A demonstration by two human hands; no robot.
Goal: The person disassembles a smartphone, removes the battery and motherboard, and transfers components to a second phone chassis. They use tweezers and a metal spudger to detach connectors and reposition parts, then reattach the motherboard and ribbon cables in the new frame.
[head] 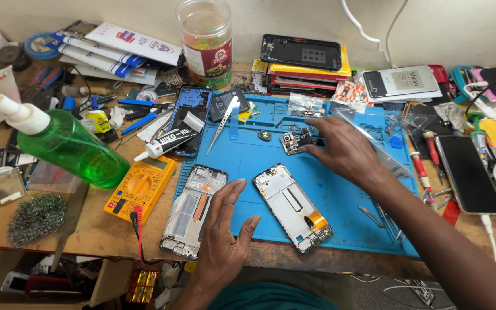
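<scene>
My left hand (pixel 228 229) rests flat on the blue work mat (pixel 340 195), fingers apart, between two opened phone frames. One phone frame (pixel 193 211) lies left of it, partly under the thumb side. The other phone frame (pixel 291 206), with an orange flex cable at its lower end, lies to the right. My right hand (pixel 343 149) reaches across the mat, and its fingertips touch a small dark circuit board (pixel 294 142). Whether the fingers pinch that board I cannot tell.
A green spray bottle (pixel 64 146) lies at the left beside a yellow multimeter (pixel 140 188). Tweezers (pixel 223 124), a glue tube (pixel 165 144), a blue phone back (pixel 189 117), a clear jar (pixel 206 43), stacked phones (pixel 302 60) and a black phone (pixel 469 172) with white cable crowd the bench.
</scene>
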